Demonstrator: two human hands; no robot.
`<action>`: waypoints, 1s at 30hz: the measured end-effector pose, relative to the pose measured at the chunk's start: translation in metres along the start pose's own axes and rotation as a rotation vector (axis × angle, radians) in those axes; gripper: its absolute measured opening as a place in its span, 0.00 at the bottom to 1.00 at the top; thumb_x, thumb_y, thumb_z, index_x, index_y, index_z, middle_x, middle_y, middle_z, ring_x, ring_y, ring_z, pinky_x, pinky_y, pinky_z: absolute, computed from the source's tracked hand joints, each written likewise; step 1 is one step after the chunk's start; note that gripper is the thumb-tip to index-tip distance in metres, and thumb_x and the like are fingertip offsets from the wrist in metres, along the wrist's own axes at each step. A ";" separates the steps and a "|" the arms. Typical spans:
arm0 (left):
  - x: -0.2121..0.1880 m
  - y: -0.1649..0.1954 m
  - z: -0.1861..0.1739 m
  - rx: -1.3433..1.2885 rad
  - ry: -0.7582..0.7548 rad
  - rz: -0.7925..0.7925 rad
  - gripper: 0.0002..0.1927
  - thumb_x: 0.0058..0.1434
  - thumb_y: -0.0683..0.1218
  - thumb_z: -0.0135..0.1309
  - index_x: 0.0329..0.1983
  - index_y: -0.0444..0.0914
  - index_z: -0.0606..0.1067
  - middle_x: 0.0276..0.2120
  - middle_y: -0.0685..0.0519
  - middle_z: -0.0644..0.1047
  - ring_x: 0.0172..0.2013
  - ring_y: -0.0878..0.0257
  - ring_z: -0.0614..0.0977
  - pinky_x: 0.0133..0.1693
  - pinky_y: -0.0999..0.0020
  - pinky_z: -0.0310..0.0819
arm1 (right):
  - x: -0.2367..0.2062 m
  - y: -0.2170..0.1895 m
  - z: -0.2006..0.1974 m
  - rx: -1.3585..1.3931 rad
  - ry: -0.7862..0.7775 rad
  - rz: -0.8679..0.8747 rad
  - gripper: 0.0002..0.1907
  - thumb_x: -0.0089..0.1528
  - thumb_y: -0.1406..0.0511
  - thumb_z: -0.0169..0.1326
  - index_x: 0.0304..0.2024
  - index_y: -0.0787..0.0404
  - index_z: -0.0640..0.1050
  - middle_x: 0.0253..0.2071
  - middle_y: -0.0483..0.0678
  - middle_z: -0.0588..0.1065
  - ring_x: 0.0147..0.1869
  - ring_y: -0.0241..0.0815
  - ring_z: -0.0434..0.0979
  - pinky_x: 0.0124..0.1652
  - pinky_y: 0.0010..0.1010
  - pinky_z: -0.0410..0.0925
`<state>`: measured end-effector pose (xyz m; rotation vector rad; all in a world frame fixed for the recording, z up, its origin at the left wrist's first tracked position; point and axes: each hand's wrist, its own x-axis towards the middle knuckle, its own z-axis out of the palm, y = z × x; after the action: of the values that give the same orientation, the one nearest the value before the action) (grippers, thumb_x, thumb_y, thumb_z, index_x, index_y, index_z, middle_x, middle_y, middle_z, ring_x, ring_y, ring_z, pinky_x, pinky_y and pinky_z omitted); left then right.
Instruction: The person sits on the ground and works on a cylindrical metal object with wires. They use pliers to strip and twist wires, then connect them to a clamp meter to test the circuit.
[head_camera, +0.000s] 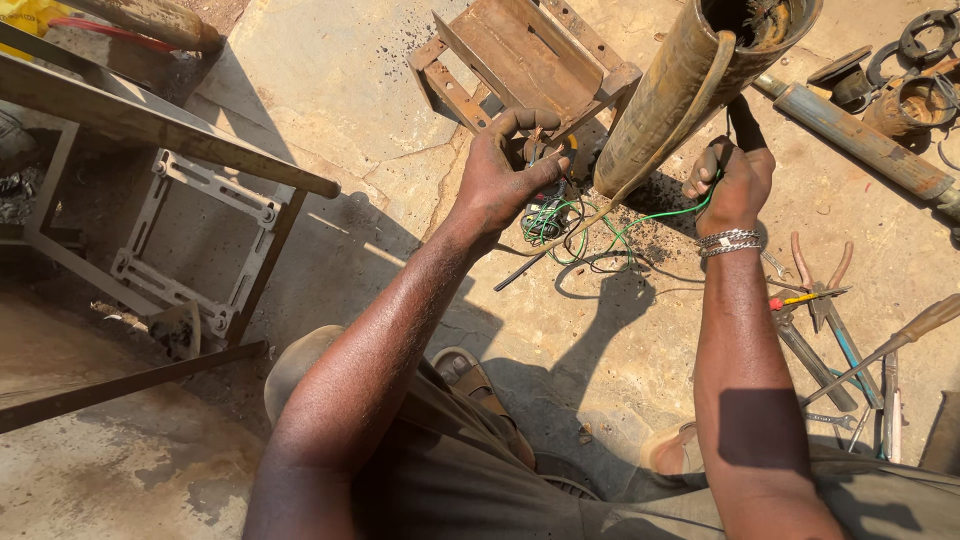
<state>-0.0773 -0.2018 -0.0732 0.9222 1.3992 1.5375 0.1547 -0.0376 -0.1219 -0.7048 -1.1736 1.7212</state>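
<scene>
A rusty brown metal cylinder leans up toward me from the concrete ground. My left hand grips a small dark part with green wires at the cylinder's base. To the right of the cylinder, my right hand, with metal bracelets on the wrist, is closed on a dark-handled tool and a thin green wire. The wire loops tangle on the ground between both hands.
A rusty metal bracket lies behind the hands. A steel frame stands at left. Pliers, a screwdriver and wrenches lie at right. A rusty pipe and rings sit at top right.
</scene>
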 end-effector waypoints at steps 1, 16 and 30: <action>0.000 -0.001 0.000 -0.024 -0.013 -0.010 0.24 0.58 0.36 0.63 0.58 0.34 0.72 0.41 0.50 0.79 0.40 0.67 0.82 0.42 0.71 0.81 | 0.001 0.001 0.002 -0.212 0.036 0.005 0.34 0.67 0.75 0.42 0.78 0.64 0.64 0.26 0.41 0.69 0.25 0.33 0.63 0.25 0.28 0.60; -0.113 0.042 0.013 0.185 -0.016 -0.220 0.25 0.54 0.37 0.64 0.56 0.36 0.72 0.29 0.57 0.75 0.30 0.72 0.75 0.34 0.73 0.72 | -0.030 0.125 -0.010 -1.300 -0.305 0.117 0.10 0.57 0.65 0.61 0.41 0.54 0.84 0.42 0.51 0.81 0.48 0.53 0.82 0.51 0.45 0.74; -0.108 -0.010 0.039 0.370 -0.217 -0.448 0.26 0.51 0.43 0.63 0.54 0.42 0.71 0.20 0.55 0.77 0.24 0.65 0.79 0.30 0.64 0.73 | -0.045 0.177 0.014 -1.631 -0.619 0.298 0.17 0.63 0.57 0.59 0.51 0.55 0.78 0.55 0.55 0.77 0.55 0.60 0.79 0.54 0.49 0.72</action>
<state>0.0006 -0.2864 -0.0775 0.8830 1.6235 0.8380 0.0982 -0.1081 -0.2814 -1.3019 -3.0465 0.8238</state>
